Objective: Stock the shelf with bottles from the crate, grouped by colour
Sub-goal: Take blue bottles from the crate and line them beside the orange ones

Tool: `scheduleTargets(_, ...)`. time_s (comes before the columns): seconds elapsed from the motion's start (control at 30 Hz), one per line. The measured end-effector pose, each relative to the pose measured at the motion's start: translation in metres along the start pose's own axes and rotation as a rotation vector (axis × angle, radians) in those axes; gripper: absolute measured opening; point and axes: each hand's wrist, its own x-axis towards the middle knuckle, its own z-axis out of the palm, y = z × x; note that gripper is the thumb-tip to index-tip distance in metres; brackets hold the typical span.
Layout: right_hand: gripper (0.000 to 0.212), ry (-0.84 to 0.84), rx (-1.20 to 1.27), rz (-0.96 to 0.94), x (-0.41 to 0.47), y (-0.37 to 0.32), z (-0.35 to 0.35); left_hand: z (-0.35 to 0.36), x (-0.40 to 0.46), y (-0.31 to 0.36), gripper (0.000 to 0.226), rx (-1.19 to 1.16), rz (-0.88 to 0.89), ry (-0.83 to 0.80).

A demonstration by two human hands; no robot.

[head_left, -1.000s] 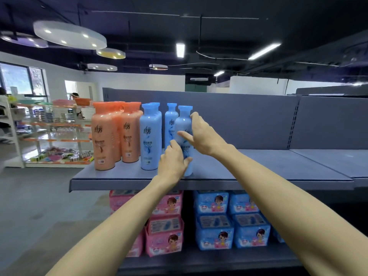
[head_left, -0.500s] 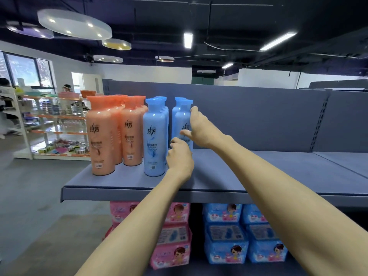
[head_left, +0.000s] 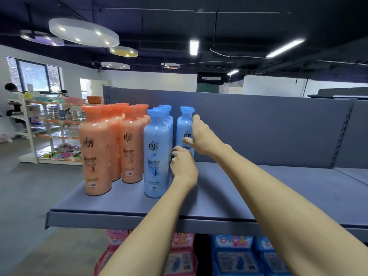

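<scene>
**Blue bottle being squared into its row**

Shelving first: a grey metal shelf (head_left: 258, 192) runs across the room at chest height, its right half bare. On its left stands a block of orange shampoo bottles (head_left: 97, 150), and touching that block on the right, a file of blue shampoo bottles (head_left: 156, 154) running front to back. A second blue file is starting just beside it, and that is where the work is. Below, pink packs (head_left: 179, 253) and blue packs (head_left: 235, 255) fill the lower shelf.

The bottle in hand (head_left: 186, 126) stands upright on the shelf, set back from the front edge. The right hand (head_left: 203, 136) wraps its right side, thumb across the label, index finger up near the neck. The left hand (head_left: 183, 164) has its fingers curled at the bottle's lower left, in the gap beside the first blue file; whether they pinch or merely nudge, I cannot tell.

I judge this the placing step, nearly finished: colours are grouped correctly. Next calls for letting go cleanly without tipping it, then fetching another from the crate, which is out of sight.
</scene>
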Motion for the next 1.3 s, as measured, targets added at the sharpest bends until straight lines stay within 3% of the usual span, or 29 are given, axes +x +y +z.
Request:
scheduleTargets(0.5, 0.044, 0.011, -0.022, 0.008, 0.009, 0.002, 0.004, -0.009, 0.0, 0.001, 0.046, 0.074, -0.001, -0.039)
scheduleTargets(0.7, 0.039, -0.071, -0.058, 0.072, 0.001, -0.009, -0.003, -0.021, -0.03, 0.002, 0.065, -0.019, 0.005, -0.119)
scheduleTargets(0.8, 0.076, -0.138, -0.11, 0.079, -0.013, -0.012, -0.012, -0.03, -0.046, 0.003, 0.069, -0.039, 0.08, -0.155)
scheduleTargets(1.3, 0.063, -0.105, -0.334, 0.051, -0.102, -0.02, -0.07, -0.094, -0.104, -0.009, 0.031, 0.106, 0.373, -0.012)
